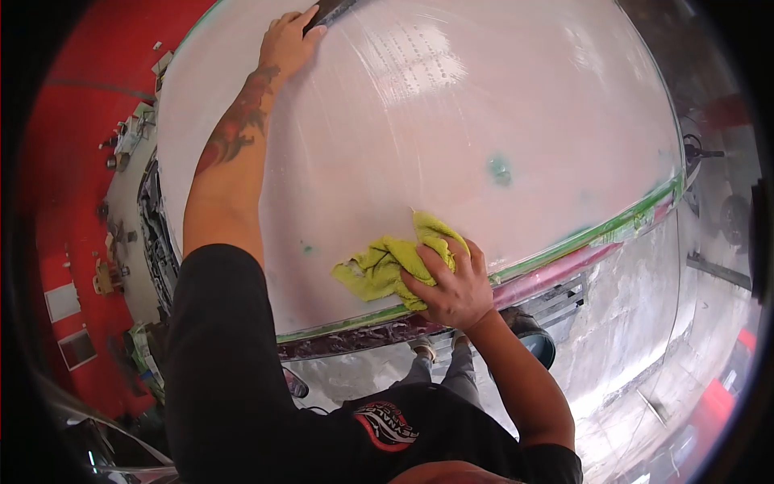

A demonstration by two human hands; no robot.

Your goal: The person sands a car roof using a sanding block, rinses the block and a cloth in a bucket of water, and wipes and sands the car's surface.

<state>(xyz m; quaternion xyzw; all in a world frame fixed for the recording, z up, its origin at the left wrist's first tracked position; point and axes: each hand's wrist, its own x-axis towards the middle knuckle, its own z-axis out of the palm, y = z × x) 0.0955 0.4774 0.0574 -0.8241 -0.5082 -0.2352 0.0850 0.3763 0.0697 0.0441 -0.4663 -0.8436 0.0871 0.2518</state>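
The cloth (387,266) in the right fingers (436,264) is yellow-green. Around them, the panel (347,169) is pale pinkish grey, with 1 teal-green spot (499,170) beyond the fingers and 1 smaller, fainter spot (306,248) to their left. Whitish streaks (387,121) curve right of the left fingers (310,16), whose block (330,13) is black. Nearer the body than the right fingers, a green edge (576,248) borders a pinkish-maroon strip (556,276).

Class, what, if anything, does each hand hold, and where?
Right hand: a yellow-green cloth, by its bunched right end. Left hand: a dark block, by its left end.
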